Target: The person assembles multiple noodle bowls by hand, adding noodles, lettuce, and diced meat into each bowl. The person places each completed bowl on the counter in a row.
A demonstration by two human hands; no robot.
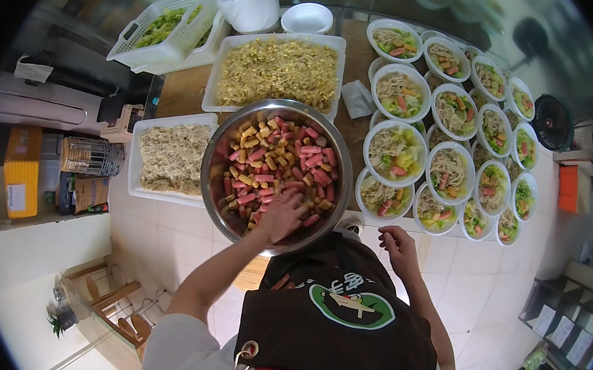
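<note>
In the head view, reaching with the left hand [283,216] into a steel bowl [214,170] of sausage pieces [317,160], at the tabletop's [183,90] near edge. Touching the pieces; cannot tell about a grip. Holding the right hand [399,248] loosely curled off the near edge, near filled bowls [374,90] along the tabletop's right side; cannot tell about its contents. Having a noodle tray [134,162] at the near left corner, a sprout tray [340,68] behind the steel bowl, and a white basket [189,39] at the far left corner.

Bright, even indoor light falls on the pale floor [163,233]; the metal bowl [342,179] gleams; fisheye distortion bends outer edges into black.
</note>
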